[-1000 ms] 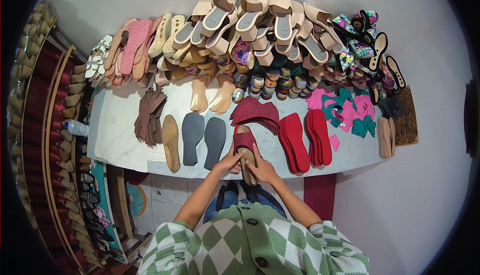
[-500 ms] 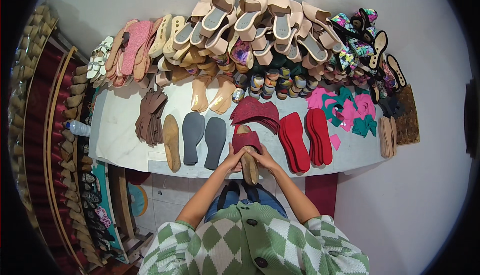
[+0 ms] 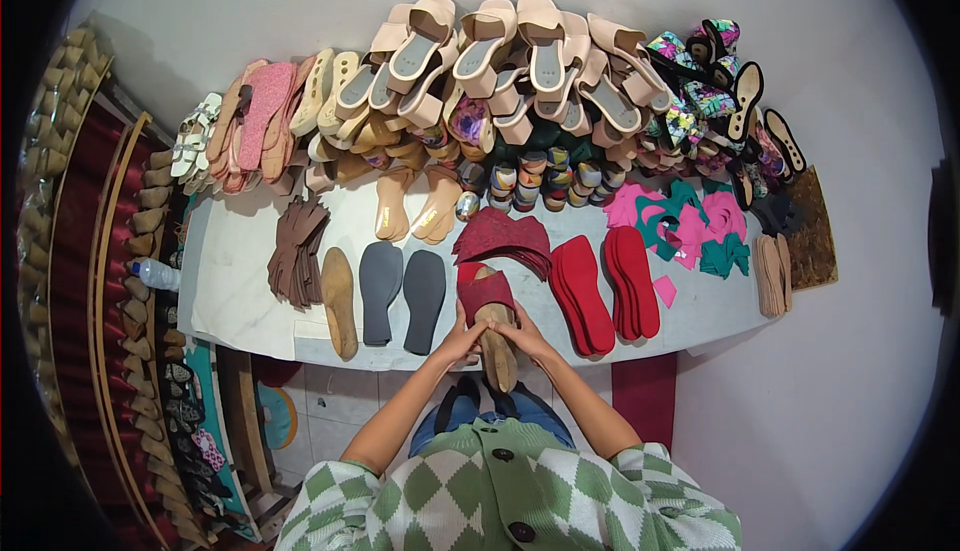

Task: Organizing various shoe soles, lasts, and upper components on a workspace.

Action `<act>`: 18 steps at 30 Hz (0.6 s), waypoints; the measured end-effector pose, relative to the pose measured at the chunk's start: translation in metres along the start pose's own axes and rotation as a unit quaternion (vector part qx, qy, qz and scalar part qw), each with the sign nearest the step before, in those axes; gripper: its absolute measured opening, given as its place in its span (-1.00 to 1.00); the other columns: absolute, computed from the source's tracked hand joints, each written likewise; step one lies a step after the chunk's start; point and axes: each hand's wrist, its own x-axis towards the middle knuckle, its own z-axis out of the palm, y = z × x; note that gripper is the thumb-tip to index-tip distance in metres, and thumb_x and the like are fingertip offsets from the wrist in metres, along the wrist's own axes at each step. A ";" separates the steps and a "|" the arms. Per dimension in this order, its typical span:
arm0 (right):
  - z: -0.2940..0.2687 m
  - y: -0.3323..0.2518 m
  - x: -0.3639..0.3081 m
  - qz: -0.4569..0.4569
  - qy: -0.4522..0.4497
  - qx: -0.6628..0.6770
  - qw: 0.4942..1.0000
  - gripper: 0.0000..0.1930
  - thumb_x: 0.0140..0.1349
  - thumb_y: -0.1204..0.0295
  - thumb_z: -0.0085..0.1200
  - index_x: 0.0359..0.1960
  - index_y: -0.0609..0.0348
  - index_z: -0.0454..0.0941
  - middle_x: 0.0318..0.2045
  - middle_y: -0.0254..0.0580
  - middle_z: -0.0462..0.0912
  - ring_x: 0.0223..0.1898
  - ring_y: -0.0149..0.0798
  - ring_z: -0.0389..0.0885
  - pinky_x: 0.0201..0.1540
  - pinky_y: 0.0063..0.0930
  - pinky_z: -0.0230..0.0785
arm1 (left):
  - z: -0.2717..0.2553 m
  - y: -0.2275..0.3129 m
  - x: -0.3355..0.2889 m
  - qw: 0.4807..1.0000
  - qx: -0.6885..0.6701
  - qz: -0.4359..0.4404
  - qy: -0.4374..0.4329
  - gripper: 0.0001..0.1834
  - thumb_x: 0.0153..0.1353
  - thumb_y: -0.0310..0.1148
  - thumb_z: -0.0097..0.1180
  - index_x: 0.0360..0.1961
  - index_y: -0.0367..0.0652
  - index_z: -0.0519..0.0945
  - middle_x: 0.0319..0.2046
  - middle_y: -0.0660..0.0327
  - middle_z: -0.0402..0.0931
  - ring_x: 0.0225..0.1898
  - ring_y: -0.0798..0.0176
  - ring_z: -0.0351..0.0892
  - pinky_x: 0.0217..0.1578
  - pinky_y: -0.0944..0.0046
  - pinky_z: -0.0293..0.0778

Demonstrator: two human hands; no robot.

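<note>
At the near edge of the table, both my hands grip a wooden shoe last (image 3: 498, 369), its toe pointing away from me. A dark red upper strap (image 3: 486, 292) wraps across the front of the last, and a bright red sole piece (image 3: 467, 271) shows at its toe. My left hand (image 3: 457, 342) closes round the left side, and my right hand (image 3: 523, 337) closes round the right, thumbs meeting on top. The undersides of the fingers are hidden. Just beyond lies a stack of dark red uppers (image 3: 503, 241).
Left of my hands lie grey soles (image 3: 425, 301), another wooden last (image 3: 339, 303) and brown straps (image 3: 298, 254). Red soles (image 3: 582, 296) lie to the right, beyond them pink and green pieces (image 3: 690, 224). Piled heeled sandals (image 3: 545, 51) line the back; a shelf of lasts (image 3: 150, 281) stands left.
The whole view has shifted slightly, with the table sitting a little lower in it. My hands keep their hold on the last, whose heel now tips slightly more toward me.
</note>
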 end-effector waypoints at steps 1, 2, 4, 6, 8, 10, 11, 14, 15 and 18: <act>0.002 -0.006 0.002 -0.009 -0.031 -0.004 0.999 -0.07 0.00 0.12 0.24 0.29 0.28 -0.06 0.15 0.09 0.26 0.13 -0.11 0.34 0.14 -0.36 0.20 | -0.001 0.002 0.000 1.000 0.001 0.002 0.000 0.12 0.11 0.10 0.02 0.25 0.24 -0.68 -0.12 0.04 0.38 -0.39 0.25 0.50 -0.35 0.11 0.49; 0.001 0.004 0.007 -0.011 -0.031 -0.004 0.999 -0.07 0.00 0.12 0.24 0.29 0.28 -0.06 0.15 0.09 0.26 0.13 -0.11 0.34 0.14 -0.36 0.20 | -0.002 0.001 -0.001 1.000 -0.009 -0.006 -0.009 0.10 0.11 0.11 0.01 0.25 0.25 -0.67 -0.11 0.02 0.38 -0.36 0.22 0.50 -0.31 0.09 0.49; -0.001 0.023 0.017 -0.008 0.002 -0.051 0.999 -0.18 0.11 0.16 0.13 0.30 0.22 -0.04 0.13 0.08 0.29 0.15 -0.14 0.28 0.18 -0.38 0.11 | -0.001 0.000 0.003 0.999 -0.027 -0.020 -0.017 0.05 0.12 0.15 -0.04 0.26 0.33 -0.63 -0.12 0.00 0.36 -0.31 0.14 0.51 -0.26 0.03 0.50; 0.000 0.023 0.022 0.007 0.000 -0.062 0.998 -0.20 0.12 0.16 0.10 0.30 0.22 -0.05 0.13 0.09 0.28 0.16 -0.13 0.27 0.18 -0.38 0.10 | -0.002 -0.007 0.009 0.998 -0.053 -0.029 -0.023 0.00 0.11 0.18 -0.07 0.28 0.34 -0.55 -0.09 0.01 0.32 -0.29 0.15 0.49 -0.25 0.05 0.51; 0.005 0.021 0.021 0.023 0.000 -0.071 0.997 -0.21 0.14 0.16 0.07 0.30 0.22 -0.06 0.14 0.09 0.27 0.16 -0.12 0.26 0.18 -0.37 0.10 | -0.003 -0.013 0.011 0.996 -0.073 -0.039 -0.024 -0.06 0.08 0.24 -0.09 0.28 0.35 -0.41 -0.03 -0.01 0.26 -0.24 0.13 0.48 -0.22 0.05 0.51; 0.010 0.018 0.017 0.014 0.015 -0.095 0.995 -0.22 0.16 0.18 0.05 0.31 0.19 -0.09 0.15 0.10 0.24 0.18 -0.12 0.24 0.19 -0.37 0.09 | -0.006 -0.012 0.009 0.997 -0.068 -0.036 -0.028 -0.07 0.09 0.22 -0.09 0.29 0.35 -0.41 -0.02 -0.03 0.26 -0.23 0.12 0.48 -0.22 0.07 0.51; 0.011 0.016 0.014 0.015 0.014 -0.095 0.995 -0.22 0.16 0.18 0.05 0.31 0.19 -0.09 0.15 0.10 0.24 0.18 -0.12 0.24 0.19 -0.37 0.09 | -0.007 -0.012 0.007 0.997 -0.061 -0.032 -0.032 -0.08 0.11 0.20 -0.09 0.29 0.35 -0.40 -0.01 -0.05 0.25 -0.22 0.11 0.48 -0.22 0.08 0.51; 0.015 0.002 0.004 -0.043 -0.005 -0.059 0.997 -0.21 0.17 0.25 0.04 0.33 0.14 -0.17 0.18 0.08 0.19 0.20 -0.13 0.21 0.21 -0.37 0.05 | -0.002 0.007 -0.013 0.997 -0.053 0.005 -0.048 -0.06 0.14 0.16 -0.08 0.30 0.34 -0.45 -0.01 -0.04 0.28 -0.22 0.14 0.48 -0.25 0.15 0.51; 0.017 -0.002 0.001 -0.074 -0.010 -0.028 0.997 -0.16 0.14 0.25 0.09 0.33 0.15 -0.19 0.19 0.09 0.18 0.21 -0.12 0.19 0.21 -0.37 0.05 | -0.001 0.013 -0.021 0.997 -0.054 0.005 -0.047 -0.06 0.14 0.16 -0.08 0.30 0.34 -0.45 -0.01 -0.04 0.28 -0.22 0.14 0.48 -0.25 0.15 0.51; 0.017 -0.015 -0.002 -0.128 -0.019 0.005 0.992 -0.10 0.10 0.28 0.14 0.34 0.13 -0.25 0.23 0.08 0.11 0.24 -0.12 0.14 0.22 -0.35 0.03 | 0.001 0.025 -0.031 0.997 0.031 0.068 0.002 -0.06 0.20 0.04 -0.07 0.30 0.35 -0.53 -0.07 0.00 0.36 -0.21 0.20 0.47 -0.29 0.25 0.50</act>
